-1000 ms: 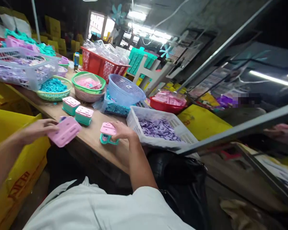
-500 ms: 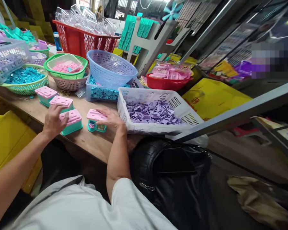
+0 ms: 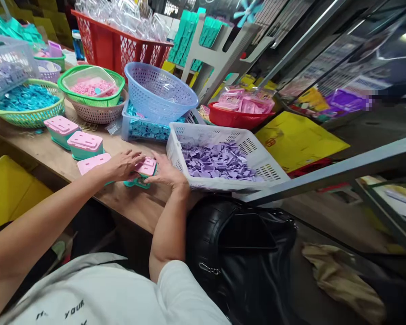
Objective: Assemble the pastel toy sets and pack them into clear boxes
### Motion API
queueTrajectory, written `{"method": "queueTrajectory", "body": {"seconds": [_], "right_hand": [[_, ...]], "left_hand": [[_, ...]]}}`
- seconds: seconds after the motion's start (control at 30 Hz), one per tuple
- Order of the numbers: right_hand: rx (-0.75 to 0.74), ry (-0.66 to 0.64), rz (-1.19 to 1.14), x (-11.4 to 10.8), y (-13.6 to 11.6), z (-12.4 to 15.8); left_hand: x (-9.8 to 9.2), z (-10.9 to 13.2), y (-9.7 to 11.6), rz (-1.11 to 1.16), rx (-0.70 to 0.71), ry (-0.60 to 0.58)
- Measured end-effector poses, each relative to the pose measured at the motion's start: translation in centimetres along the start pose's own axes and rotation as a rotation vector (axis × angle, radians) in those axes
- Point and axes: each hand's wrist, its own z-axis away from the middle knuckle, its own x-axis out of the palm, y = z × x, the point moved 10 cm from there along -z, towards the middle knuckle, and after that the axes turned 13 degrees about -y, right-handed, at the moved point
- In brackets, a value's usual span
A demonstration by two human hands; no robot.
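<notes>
Head view: both hands meet on one small box [image 3: 145, 168] at the near edge of the table [image 3: 128, 205], just left of the white basket [image 3: 223, 184]. It has a pink lid on top and a teal base poking out underneath. The lid sits skewed over the base and does not look fully seated.

Left hand [image 3: 123, 164]: grip closed down on the lid's left end, fingers across the top. Right hand [image 3: 167, 174]: grip closed on the lid's right end, thumb and fingertips pinching it. Neither hand holds anything else.

Progress, my read: three closed boxes [image 3: 85, 144] are lined up to the left on the table, pink lids down on teal bases. The nearest is partly hidden by the left forearm, and I can't tell if it touches the arm. So three look done and the fourth is at the lid stage. The hands cover it, so I can't see whether anything is inside.

A lot of stock looks left:
- The white basket is loaded with purple pieces [image 3: 219, 160].
- The blue crate [image 3: 138, 133] behind it holds teal parts.
- The green basket [image 3: 120, 83] has pink pieces.
- The flat green basket [image 3: 30, 118] is full of teal ones.
- The blue basket [image 3: 162, 97] sits on the crate and looks near empty apart from some clear film.
- The red crate [image 3: 122, 52] at the back is heaped with clear plastic parts.
</notes>
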Motion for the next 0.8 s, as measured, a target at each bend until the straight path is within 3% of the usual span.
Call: {"method": "queueTrajectory", "body": {"seconds": [0.1,0.27,0.57,0.8], "right_hand": [[0.106,0.024,-0.064,0.1,0.8,0.7],[0.068,0.043,-0.092,0.7,-0.2,0.0],[0.082,0.041,-0.087,2.1,-0.1,-1.7],[0.143,0.08,-0.067,1.6,-0.1,-1.0]], "left_hand": [[0.1,-0.1,-0.2,0.015,0.039,0.02],[0.2,-0.9,-0.2,0.062,0.149,0.052],[1.7,-0.5,0.0,-0.119,0.055,-0.062],[2.6,-0.5,-0.6,-0.023,0.099,-0.057]]}}
